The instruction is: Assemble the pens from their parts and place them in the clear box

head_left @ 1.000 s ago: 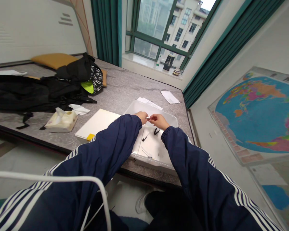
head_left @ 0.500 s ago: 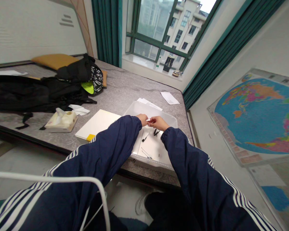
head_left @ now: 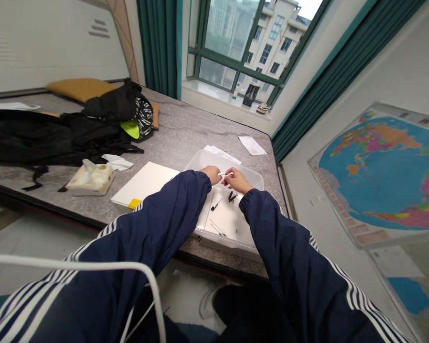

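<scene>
Over the clear plastic box (head_left: 259, 178), my left hand (head_left: 210, 174) is closed on a short white pen tube (head_left: 220, 174). Just beside it, my right hand (head_left: 238, 181) pinches a second slim white pen part (head_left: 230, 173) between thumb and fingers. The two white parts sit close together; whether they touch is too small to tell. Below the hands in the box lie a white pen with a black end (head_left: 215, 205), small black parts (head_left: 231, 196), thin rods like refills (head_left: 218, 228) and a tiny dark piece (head_left: 236, 231).
Left of the box lies a white flat box (head_left: 148, 183) with a yellow patch. Farther left are a tissue pack (head_left: 91, 178) and a black backpack (head_left: 57, 138). Papers (head_left: 252, 145) lie behind the box. A white cable (head_left: 93, 265) crosses the lower left foreground.
The right hand has shifted slightly, and a second white part now shows at its fingertips, apart from the one in my left hand. The things in the box look unmoved.
</scene>
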{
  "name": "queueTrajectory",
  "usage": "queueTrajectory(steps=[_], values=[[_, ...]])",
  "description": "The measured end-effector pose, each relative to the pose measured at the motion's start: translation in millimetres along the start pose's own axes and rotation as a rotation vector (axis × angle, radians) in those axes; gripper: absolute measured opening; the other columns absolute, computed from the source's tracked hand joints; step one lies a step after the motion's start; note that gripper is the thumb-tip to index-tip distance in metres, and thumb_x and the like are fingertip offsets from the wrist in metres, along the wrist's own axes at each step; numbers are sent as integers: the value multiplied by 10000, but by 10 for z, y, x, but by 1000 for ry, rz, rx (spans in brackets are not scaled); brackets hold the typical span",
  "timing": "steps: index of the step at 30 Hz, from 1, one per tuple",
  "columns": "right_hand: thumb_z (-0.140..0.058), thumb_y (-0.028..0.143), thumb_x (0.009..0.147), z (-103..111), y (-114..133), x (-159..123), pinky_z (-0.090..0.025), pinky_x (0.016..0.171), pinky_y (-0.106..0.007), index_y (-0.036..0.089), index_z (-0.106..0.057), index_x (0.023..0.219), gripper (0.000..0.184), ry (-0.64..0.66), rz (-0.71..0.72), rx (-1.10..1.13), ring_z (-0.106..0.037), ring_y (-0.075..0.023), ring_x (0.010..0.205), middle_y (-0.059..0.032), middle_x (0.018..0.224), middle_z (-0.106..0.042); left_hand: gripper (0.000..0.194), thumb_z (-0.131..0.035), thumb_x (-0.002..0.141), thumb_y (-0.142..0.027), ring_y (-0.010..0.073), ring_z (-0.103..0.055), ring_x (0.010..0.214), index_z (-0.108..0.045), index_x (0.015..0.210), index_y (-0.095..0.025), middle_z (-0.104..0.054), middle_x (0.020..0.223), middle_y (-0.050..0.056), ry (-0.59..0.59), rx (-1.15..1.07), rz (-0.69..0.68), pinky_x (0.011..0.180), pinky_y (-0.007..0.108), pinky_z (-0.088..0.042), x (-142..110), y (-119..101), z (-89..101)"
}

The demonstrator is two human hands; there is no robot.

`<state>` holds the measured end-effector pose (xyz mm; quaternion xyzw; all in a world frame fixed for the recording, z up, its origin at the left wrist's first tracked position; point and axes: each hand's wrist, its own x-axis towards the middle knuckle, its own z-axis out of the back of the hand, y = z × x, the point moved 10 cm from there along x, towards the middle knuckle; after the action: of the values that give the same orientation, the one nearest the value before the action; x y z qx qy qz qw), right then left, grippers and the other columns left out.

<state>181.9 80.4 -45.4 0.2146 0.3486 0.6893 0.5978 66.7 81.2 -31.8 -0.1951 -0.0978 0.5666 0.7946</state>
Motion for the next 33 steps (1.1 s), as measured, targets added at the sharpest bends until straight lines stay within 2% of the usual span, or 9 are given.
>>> queueTrajectory(steps=[2,4,6,8,18,24,27,31,33], values=[[-566,130,800,71,-131,9,-528,693,-247,159,-597,920,126,-37,-44,-321,-688,-151,714,-62,749,-720,339,-487,826,-339,229,-670,912,-740,975,-170,-730,959,118,13,26,2,750,271,-479,4,1,-35],[-635,146,750,44,-341,4,-521,716,-255,141,-646,836,87,42,-133,-582,-700,-189,757,-96,744,-720,343,-490,819,-313,235,-667,951,-735,1007,-162,-728,1000,124,44,55,8,778,273,-481,10,9,-88],[-707,179,697,-18,-548,-24,-518,692,-249,130,-688,815,129,152,-215,-719,-707,-215,764,-112,738,-719,347,-498,812,-303,239,-664,975,-733,1023,-160,-726,1022,125,78,76,14,790,273,-484,14,19,-142],[-761,205,652,-62,-661,-44,-515,660,-236,127,-718,822,192,209,-249,-781,-711,-223,745,-111,722,-717,349,-508,807,-309,239,-663,984,-734,1030,-163,-726,1031,121,105,90,22,792,270,-486,17,30,-181],[-830,278,617,-91,-638,-3,-509,637,-199,98,-733,921,366,159,-224,-746,-705,-194,742,-111,760,-722,330,-496,819,-303,201,-655,992,-743,1006,-187,-735,1013,75,140,77,15,796,227,-476,-24,-42,-166],[-852,208,582,-55,-579,-66,-508,613,-191,109,-720,846,311,175,-278,-718,-696,-186,723,-89,725,-707,348,-454,843,-283,204,-645,1029,-727,1030,-178,-722,1063,84,142,62,31,826,236,-475,-54,-68,-119],[-835,148,596,-121,-506,-84,-503,602,-181,137,-701,878,312,202,-245,-622,-681,-152,681,-49,718,-701,360,-434,856,-289,203,-642,1037,-718,1041,-168,-718,1077,90,127,53,42,836,235,-473,-63,-74,-94],[-817,109,589,-146,-403,-72,-501,568,-179,162,-659,1011,453,181,-182,-546,-649,-121,608,-15,739,-700,381,-417,863,-305,206,-658,988,-716,1049,-158,-732,1015,97,115,6,70,811,245,-483,-81,-65,-62],[-786,132,639,-131,-323,-54,-502,552,-176,161,-664,1019,400,168,-134,-485,-642,-113,591,-16,747,-701,371,-433,851,-298,201,-672,921,-724,1025,-149,-743,923,94,122,-31,84,781,245,-488,-94,-55,-54]])
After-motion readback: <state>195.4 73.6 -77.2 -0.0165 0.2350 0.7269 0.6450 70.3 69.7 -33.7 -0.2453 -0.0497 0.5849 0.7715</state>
